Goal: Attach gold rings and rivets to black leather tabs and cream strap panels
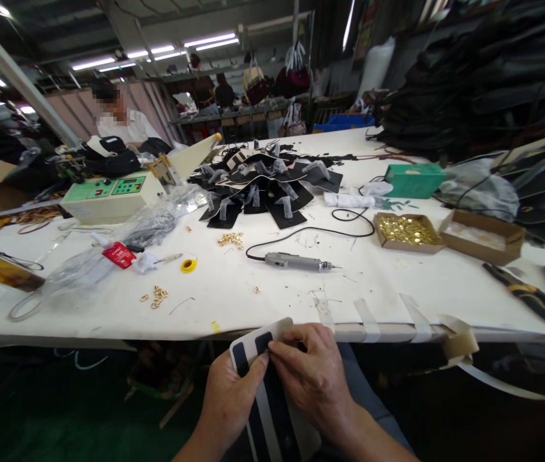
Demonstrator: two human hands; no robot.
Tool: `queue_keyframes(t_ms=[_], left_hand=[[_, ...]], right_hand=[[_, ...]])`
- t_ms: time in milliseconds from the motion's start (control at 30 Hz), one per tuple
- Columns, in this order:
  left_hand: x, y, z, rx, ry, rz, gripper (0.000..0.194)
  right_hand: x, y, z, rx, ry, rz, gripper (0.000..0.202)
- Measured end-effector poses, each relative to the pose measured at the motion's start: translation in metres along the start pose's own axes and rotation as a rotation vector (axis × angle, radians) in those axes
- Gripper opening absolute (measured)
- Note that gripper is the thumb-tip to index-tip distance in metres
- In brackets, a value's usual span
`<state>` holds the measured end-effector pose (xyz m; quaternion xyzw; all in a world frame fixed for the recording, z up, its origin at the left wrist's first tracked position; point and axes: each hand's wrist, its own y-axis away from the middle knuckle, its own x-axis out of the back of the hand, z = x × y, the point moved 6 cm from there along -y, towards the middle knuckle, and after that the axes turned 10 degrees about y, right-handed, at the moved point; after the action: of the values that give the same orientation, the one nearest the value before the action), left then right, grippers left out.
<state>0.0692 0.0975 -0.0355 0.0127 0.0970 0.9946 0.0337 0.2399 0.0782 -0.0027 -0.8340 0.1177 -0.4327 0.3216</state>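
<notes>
A flat pale panel with dark stripes point(266, 414) is tilted in front of me at the table's front edge. My left hand point(228, 391) grips its left side, thumb on the striped face. My right hand point(313, 372) is closed at the panel's upper part, its fingertips pinched on a dark strip beside my left thumb. Whether a small part sits between those fingertips is too small to tell. Beyond the hands, a grey electric screwdriver point(296, 262) lies on the table, with small gold rings point(159, 296) to the left.
The white table point(233, 301) also bears a yellow tape roll point(188, 265), a red packet point(119, 255), a box of gold pieces point(407, 232), pliers point(532, 295), black pieces point(257, 192) and a control machine point(113, 196). A person point(125, 122) sits at the back left.
</notes>
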Motion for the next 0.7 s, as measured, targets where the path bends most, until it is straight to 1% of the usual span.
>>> queue_keyframes(t_ms=[100,300,367,467,600,700], left_hand=[[-0.003,-0.007,-0.006,0.012,0.007,-0.027,0.031],[0.001,-0.015,-0.006,0.036,-0.021,-0.057,0.037],[0.003,-0.014,-0.004,0.020,-0.040,-0.051,0.038],[0.007,-0.009,0.003,-0.026,-0.075,-0.035,0.037],[0.013,-0.001,0.011,-0.048,-0.076,-0.039,0.036],[0.020,0.004,0.012,-0.011,-0.036,-0.041,0.038]], right_hand=[[-0.011,0.004,0.001,0.032,-0.049,-0.071,0.027],[-0.023,0.000,0.005,0.037,-0.116,-0.100,0.019],[-0.027,-0.002,0.004,0.012,-0.145,-0.127,0.016],[-0.033,-0.007,0.002,-0.070,-0.198,-0.200,0.013],[-0.032,-0.017,-0.005,-0.144,-0.271,-0.281,0.020],[-0.024,-0.022,-0.013,-0.147,-0.352,-0.289,0.019]])
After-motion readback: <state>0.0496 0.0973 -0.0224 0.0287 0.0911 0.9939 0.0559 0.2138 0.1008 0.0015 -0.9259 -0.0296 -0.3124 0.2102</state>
